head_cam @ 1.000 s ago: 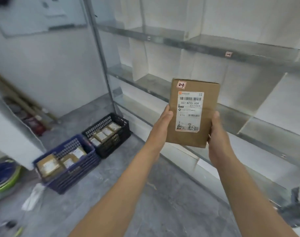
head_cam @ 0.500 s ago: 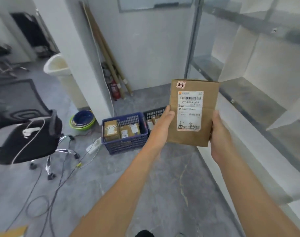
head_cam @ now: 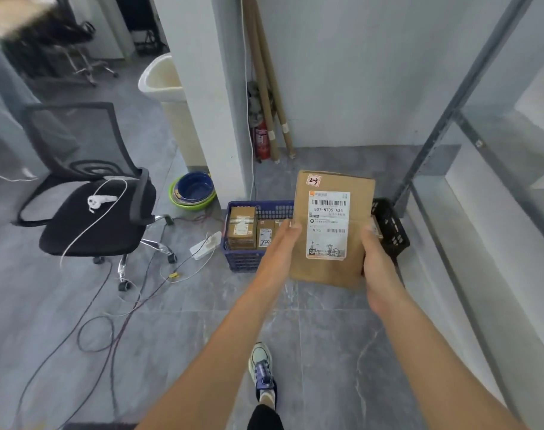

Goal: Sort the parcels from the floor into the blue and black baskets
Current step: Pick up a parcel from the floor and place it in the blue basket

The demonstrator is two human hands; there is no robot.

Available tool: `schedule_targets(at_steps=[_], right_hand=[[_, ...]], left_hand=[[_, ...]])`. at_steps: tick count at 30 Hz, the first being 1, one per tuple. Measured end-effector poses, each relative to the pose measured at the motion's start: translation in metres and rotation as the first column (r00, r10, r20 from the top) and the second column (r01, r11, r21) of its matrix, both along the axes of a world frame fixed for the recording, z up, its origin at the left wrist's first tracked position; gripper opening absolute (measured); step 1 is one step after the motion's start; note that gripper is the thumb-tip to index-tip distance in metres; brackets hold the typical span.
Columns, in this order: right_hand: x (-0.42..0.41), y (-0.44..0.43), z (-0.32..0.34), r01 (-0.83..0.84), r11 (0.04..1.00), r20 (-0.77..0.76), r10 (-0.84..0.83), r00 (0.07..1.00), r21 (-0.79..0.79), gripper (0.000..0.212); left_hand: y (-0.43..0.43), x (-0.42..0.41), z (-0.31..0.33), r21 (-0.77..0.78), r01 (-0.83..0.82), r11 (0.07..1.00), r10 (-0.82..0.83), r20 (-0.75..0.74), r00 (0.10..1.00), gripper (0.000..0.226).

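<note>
Brown labelled parcel (head_cam: 329,231) upright before blue basket (head_cam: 242,262) and black basket (head_cam: 391,228).

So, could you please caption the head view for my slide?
Left hand and right hand hold a labelled parcel, blue basket and black basket beyond.
</note>
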State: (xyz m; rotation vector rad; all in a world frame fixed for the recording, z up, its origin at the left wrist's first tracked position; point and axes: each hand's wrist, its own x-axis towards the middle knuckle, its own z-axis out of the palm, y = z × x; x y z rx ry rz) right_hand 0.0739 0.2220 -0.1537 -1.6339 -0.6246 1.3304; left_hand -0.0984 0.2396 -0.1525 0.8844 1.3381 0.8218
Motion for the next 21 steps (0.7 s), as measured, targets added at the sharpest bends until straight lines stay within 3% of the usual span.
schedule_targets(at_steps=[4,8,12,21], right_hand=[[-0.029,0.069,-0.030,-0.009,0.997,-0.005,0.009,1.000,-0.075,0.053],[-0.044,0.124,-0.058,-0.027,0.986,0.002,0.028,1.000,-0.163,0.056],[-0.054,0.174,-0.084,-0.040,0.973,-0.018,0.037,0.999,-0.228,0.061],[-0.059,0.287,-0.135,-0.053,0.932,-0.069,0.030,0.997,-0.359,0.060]], left_hand=[[0.071,-0.031,-0.031,-0.086,0.010,0.996,-0.012,-0.016,1.000,0.084],[0.124,-0.053,-0.054,-0.160,0.027,0.987,-0.028,-0.002,1.000,0.029],[0.176,-0.067,-0.076,-0.244,0.033,0.969,-0.038,-0.013,0.999,0.052],[0.286,-0.064,-0.133,-0.382,-0.064,0.922,0.036,-0.080,0.996,0.049]])
